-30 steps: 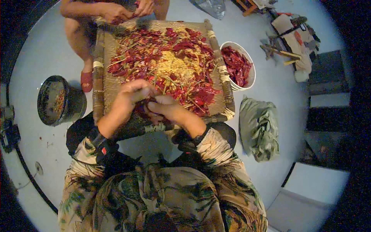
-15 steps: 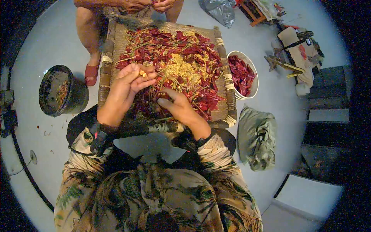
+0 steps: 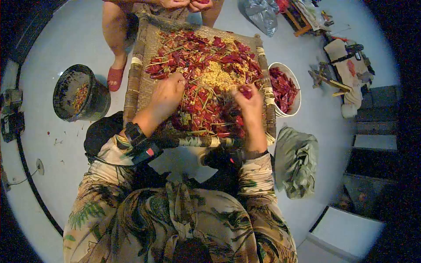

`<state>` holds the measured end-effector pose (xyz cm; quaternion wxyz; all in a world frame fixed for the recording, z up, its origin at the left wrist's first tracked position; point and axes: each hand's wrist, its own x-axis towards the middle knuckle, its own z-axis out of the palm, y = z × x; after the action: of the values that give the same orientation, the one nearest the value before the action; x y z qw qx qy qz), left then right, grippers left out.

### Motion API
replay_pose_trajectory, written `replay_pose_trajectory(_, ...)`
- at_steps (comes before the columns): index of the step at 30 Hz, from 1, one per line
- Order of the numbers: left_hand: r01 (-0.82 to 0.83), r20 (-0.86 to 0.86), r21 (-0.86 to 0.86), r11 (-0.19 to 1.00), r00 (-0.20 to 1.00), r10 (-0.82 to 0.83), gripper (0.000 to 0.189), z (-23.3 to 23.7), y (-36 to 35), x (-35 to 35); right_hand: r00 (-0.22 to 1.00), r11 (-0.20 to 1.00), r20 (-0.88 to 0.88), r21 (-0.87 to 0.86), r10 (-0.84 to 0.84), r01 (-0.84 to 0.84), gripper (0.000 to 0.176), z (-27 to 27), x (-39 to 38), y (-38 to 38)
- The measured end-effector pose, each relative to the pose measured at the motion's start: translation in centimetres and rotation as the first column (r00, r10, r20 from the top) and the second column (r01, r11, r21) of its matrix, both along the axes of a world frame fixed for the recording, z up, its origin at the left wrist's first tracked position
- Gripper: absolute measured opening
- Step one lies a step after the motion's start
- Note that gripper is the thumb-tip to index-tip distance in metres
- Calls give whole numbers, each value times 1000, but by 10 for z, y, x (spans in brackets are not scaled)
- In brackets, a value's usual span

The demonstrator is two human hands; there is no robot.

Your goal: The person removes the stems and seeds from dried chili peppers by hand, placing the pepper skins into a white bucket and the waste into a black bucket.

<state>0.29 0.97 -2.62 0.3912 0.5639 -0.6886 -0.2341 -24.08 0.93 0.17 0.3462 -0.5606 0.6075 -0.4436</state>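
Observation:
A woven tray with a wooden frame lies before me, covered with dried red chilies, stems and a heap of yellow seeds. Over its left part is my left hand, fingers curled closed; what they pinch, if anything, is too blurred to name. My right hand is closed round a piece of red chili above the tray's right side, close to the seeds.
A white bucket of red chilies stands right of the tray, a green-grey bag below it. At left is a black bucket. Across the tray sits another person, whose hands are at the top edge. A plastic bag lies beyond.
My hands have moved apart, the right one to the right and up with red chili in it. My left fingers have closed. The whole view has shifted slightly.

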Motion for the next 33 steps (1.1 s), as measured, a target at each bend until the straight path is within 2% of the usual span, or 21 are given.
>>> replay_pose_trajectory(2, 32, -58, -36, 999, 998, -34, 21, -5, -1, 1, 994, 994, 23, -23, -110, 111, 20, 35, -8, 7)
replay_pose_trajectory(3, 58, -91, -52, 997, 994, -62, 22, -11, -3, 1, 986, 987, 45, -2, -159, 159, 19, 30, -27, 5)
replay_pose_trajectory(4, 80, -129, -16, 997, 988, -81, 22, -18, -5, 1, 981, 981, 42, 45, -189, 187, 28, 17, -54, 4)
replay_pose_trajectory(6, 132, -200, 55, 990, 973, -119, 22, -34, -11, 1, 969, 973, -92, -31, -231, 229, 30, 9, -85, 12)
replay_pose_trajectory(8, 190, -346, 251, 949, 933, -95, 21, -30, -12, 0, 935, 964, -250, 20, -253, 266, 33, -15, -121, 18)
replay_pose_trajectory(9, 222, -408, 344, 912, 910, -68, 20, -26, -12, -1, 888, 948, -391, 100, -242, 303, 38, -5, -118, 24)
replay_pose_trajectory(11, 241, -478, 361, 901, 877, -43, 17, -24, -10, -4, 871, 967, -429, -32, -240, 251, 23, -45, -141, 20)
replay_pose_trajectory(12, 247, -510, 369, 896, 860, -28, 16, -24, -10, -5, 862, 971, -446, -98, -239, 219, 16, -48, -139, 16)
replay_pose_trajectory(13, 264, -532, 332, 905, 845, -51, 14, -29, -11, -5, 795, 957, -582, 91, -172, 274, 23, -46, -142, 14)
replay_pose_trajectory(16, 281, -540, 325, 903, 839, -67, 14, -27, -9, -7, 652, 944, -741, 77, -160, 320, 30, -47, -135, 15)
replay_pose_trajectory(17, 264, -543, 345, 901, 839, -38, 14, -26, -7, -9, 689, 954, -715, 110, -118, 278, 35, -46, -133, 15)
replay_pose_trajectory(20, 275, -521, 352, 895, 852, -57, 14, -25, -6, -9, 519, 905, -849, 298, 104, 305, 36, -67, -137, 5)
replay_pose_trajectory(21, 280, -518, 340, 898, 852, -69, 14, -25, -6, -9, 492, 861, -862, 336, 118, 382, 36, -56, -121, 8)
replay_pose_trajectory(24, 295, -525, 328, 897, 847, -87, 15, -23, -6, -5, 569, 862, -793, 430, 218, 269, 35, -96, -136, 0)
replay_pose_trajectory(25, 304, -538, 334, 892, 838, -84, 15, -22, -7, -3, 744, 979, -668, 136, -21, 150, 51, -100, -130, 11)
replay_pose_trajectory(27, 303, -552, 334, 893, 830, -75, 15, -20, -8, 1, 611, 985, -788, 154, 74, 78, 40, -112, -129, 5)
replay_pose_trajectory(29, 282, -549, 319, 905, 833, -67, 15, -13, -8, 3, 637, 994, -764, 104, 97, -26, 36, -122, -130, 1)
replay_pose_trajectory(30, 268, -544, 317, 910, 837, -57, 15, -11, -8, 4, 730, 996, -678, 33, 87, -89, 36, -105, -117, 7)
replay_pose_trajectory(32, 237, -538, 311, 921, 842, -35, 15, -9, -9, 7, 829, 974, -517, 52, 213, -218, 34, -101, -111, 8)
replay_pose_trajectory(33, 258, -553, 305, 917, 831, -50, 15, -12, -12, 10, 835, 943, -439, 145, 332, -298, 31, -124, -127, 6)
